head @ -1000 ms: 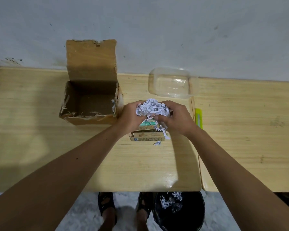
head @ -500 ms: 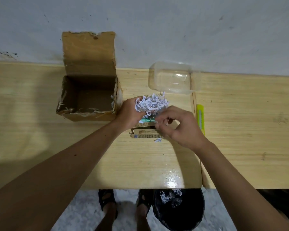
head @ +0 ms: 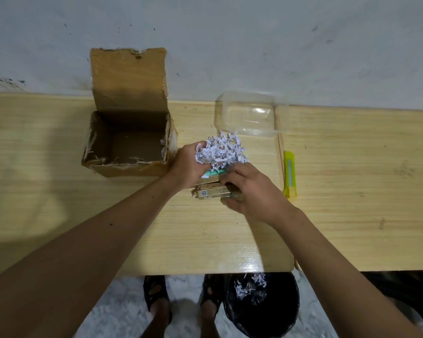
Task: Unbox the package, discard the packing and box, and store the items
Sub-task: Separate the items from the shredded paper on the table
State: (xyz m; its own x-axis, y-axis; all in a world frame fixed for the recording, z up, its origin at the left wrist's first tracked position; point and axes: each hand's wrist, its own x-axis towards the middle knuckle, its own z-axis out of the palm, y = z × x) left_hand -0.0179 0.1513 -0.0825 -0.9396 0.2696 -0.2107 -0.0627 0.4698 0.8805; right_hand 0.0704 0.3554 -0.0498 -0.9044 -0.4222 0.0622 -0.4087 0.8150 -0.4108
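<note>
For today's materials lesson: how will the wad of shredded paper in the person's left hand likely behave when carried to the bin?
The shredded paper is loose, crinkled strips, so probably very light and springy. The left hand only bunches it, so strands may well drop off on the way. It likely squashes easily.

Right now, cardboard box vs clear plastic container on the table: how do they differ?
The cardboard box is brown and opaque; the clear plastic container is see-through. The cardboard box has a tall flap standing up against the wall and torn edges; the clear plastic container shows no lid and has smooth rounded corners. The cardboard box looks larger. Both sit open on the table, with no items inside.
</note>
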